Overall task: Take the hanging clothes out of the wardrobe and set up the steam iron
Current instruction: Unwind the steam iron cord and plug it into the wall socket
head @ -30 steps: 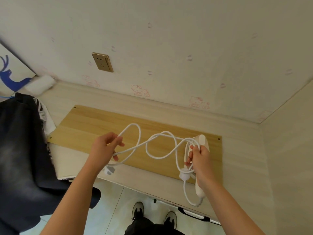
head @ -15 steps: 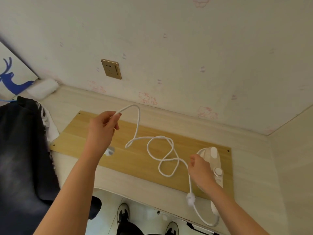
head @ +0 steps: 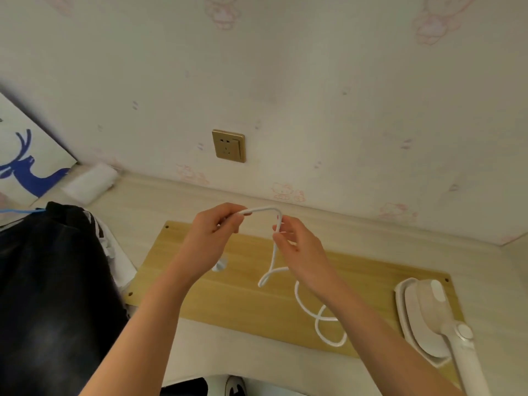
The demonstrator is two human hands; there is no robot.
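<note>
1. The white power cord [head: 264, 209] is pinched in the curled fingers of both the left hand [head: 211, 238] and the right hand [head: 300, 250], above the wooden board [head: 228, 304].
2. The cord is judged light, limp and prone to looping; slack coils are seen on the board.
3. The steam iron [head: 425, 318] is laid at the board's right end, untouched; its handle is judged the firmest hold.
4. What seems the plug [head: 219, 265] is hung under the left hand; its rigid body, not the cord, should be gripped for the wall socket [head: 228, 145].
</note>
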